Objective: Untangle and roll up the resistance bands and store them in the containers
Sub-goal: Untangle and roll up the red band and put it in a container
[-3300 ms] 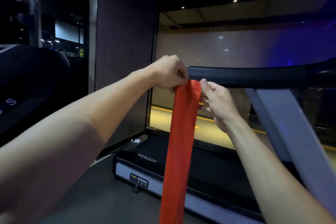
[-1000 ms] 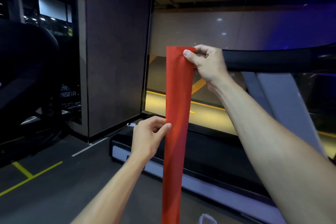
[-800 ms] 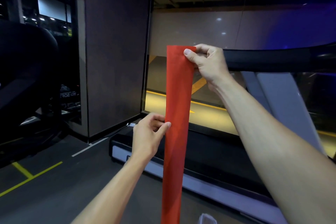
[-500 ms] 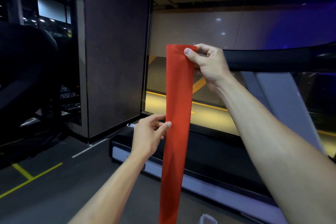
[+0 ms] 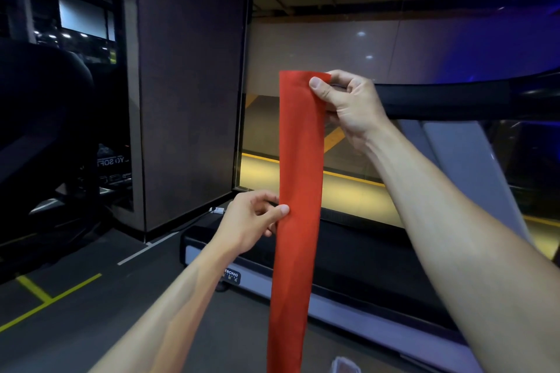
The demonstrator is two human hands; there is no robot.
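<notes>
Red band (image 5: 298, 191) held up in the air, long and flat, hanging straight down past the bottom edge of the picture. Top corner pinched by the right hand (image 5: 348, 106), thumb on the front, other fingers curled behind. Left edge, lower down, pinched by the left hand (image 5: 251, 222), thumb tip on the front of the band, fingers curled at the back. Both arms bare and reaching forward. Behind the band, a treadmill (image 5: 348, 251) on the dark floor, with a black deck and a pale grey side rail. Small label on its front corner, partly hidden by the left arm. Black handlebar (image 5: 454, 100) running off to the right, just behind the right hand. Grey slanted post under that bar. Big glass wall (image 5: 394, 39) farther back, with a glowing yellow strip low down. Wide brown pillar (image 5: 191, 85) to the left of the glass. Yellow lines (image 5: 45, 300) and a white line painted on the floor at the left. Dark machine at the far left, hard to make out. Something small and see-through at the very bottom, beside the band, too cut off to tell.
</notes>
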